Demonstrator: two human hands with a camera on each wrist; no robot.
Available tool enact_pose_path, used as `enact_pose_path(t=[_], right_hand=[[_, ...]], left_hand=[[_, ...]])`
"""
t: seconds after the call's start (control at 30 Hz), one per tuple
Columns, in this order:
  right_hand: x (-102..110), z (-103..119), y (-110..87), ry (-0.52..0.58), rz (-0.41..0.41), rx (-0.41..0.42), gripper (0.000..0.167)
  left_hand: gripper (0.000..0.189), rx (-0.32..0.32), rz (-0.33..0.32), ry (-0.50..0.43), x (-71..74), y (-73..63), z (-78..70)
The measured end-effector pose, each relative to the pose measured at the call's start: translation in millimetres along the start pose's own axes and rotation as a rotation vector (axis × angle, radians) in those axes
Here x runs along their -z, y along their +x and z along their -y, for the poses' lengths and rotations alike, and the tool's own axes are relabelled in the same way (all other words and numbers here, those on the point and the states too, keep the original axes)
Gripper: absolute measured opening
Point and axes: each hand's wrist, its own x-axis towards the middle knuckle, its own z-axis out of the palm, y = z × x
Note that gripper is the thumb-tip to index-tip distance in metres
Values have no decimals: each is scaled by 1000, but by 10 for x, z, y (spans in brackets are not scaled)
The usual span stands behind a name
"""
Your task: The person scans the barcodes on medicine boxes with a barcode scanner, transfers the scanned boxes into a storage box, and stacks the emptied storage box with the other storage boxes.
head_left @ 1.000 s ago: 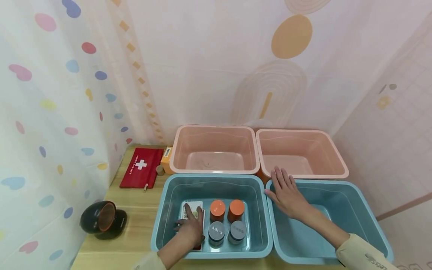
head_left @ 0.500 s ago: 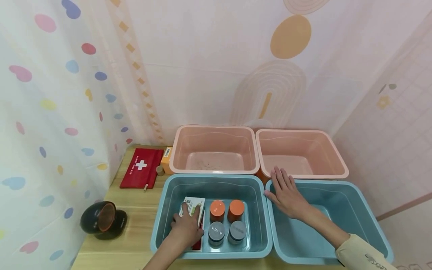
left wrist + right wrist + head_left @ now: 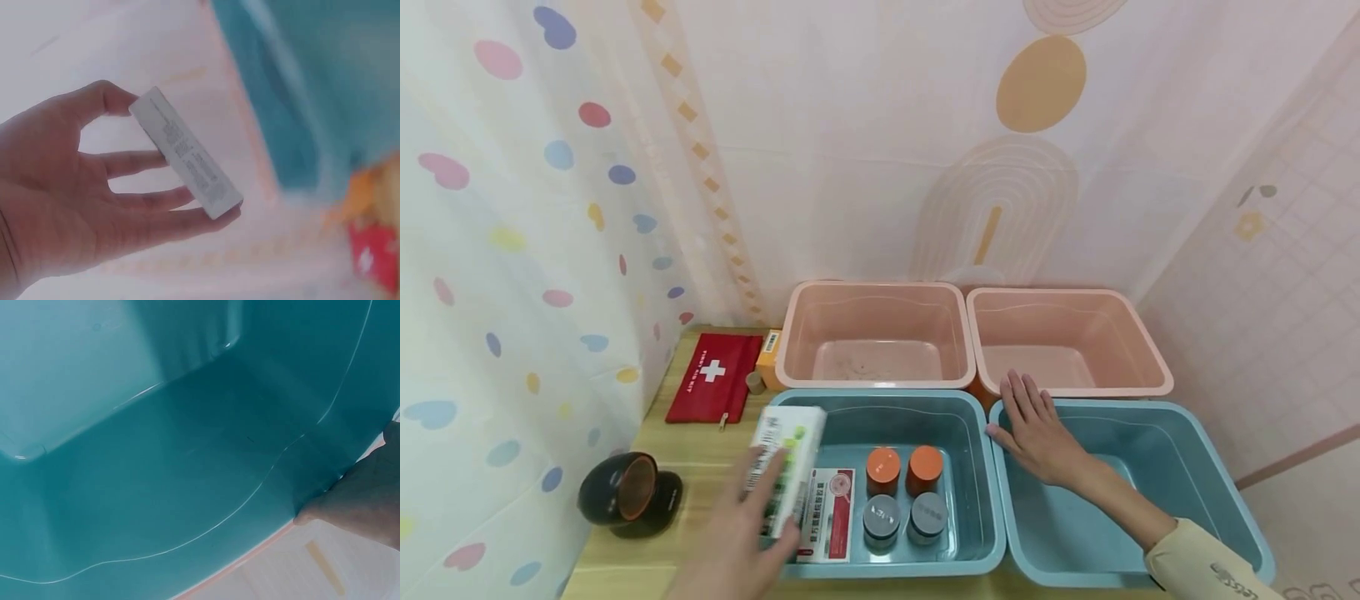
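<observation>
My left hand [image 3: 741,529] grips a white medicine box [image 3: 792,458] with green print, raised above the left edge of the left blue bin [image 3: 1000,533]. In the left wrist view the thumb and fingers pinch the narrow box [image 3: 186,153] at its ends. A white and red medicine box [image 3: 827,517] lies in that bin, beside two orange-capped bottles [image 3: 883,467] and two grey-capped bottles [image 3: 882,518]. My right hand [image 3: 1041,433] rests with straight fingers on the far left corner of the right blue bin [image 3: 1206,454]; the right wrist view shows the hand [image 3: 362,494] at its rim.
Two pink bins [image 3: 876,383] [image 3: 1075,392] stand behind the blue ones. On the wooden table [image 3: 715,467] at left lie a red first aid kit pouch [image 3: 711,379], an orange box [image 3: 769,358], a small brown cylinder [image 3: 756,382] and a black rounded object [image 3: 625,492]. Curtains hang behind.
My left hand has lifted the white and green box out of the left blue bin and moved left and toward me, uncovering the white and red box. The right hand has stayed still.
</observation>
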Motion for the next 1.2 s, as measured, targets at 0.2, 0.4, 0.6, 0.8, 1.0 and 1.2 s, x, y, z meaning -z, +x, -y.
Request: enact_pose_path(t=[0.2,0.4,0.6,0.8,1.0,1.2], right_hand=[[3,3,-5,-11,5,0,81],[-3,-16,-13,-22,5,-5,82],[-6,-8,8,-26,2,7,81],[-16,-14,8,-28,2,0,81],[-17,-16,4,-20,-4,-3,81],[-64,-80,-7,10,-42,31,83]], left_hand=[[95,148,-97,111,278,-159,532],[87,188,-126,65,110,-57,982],[86,212,-144,63,-73,58,1150],[86,264,-82,43,-134,137,1198],[83,249,-30,-17,-170,178,1239],[82,231,-50,-24,-206,196,1259]])
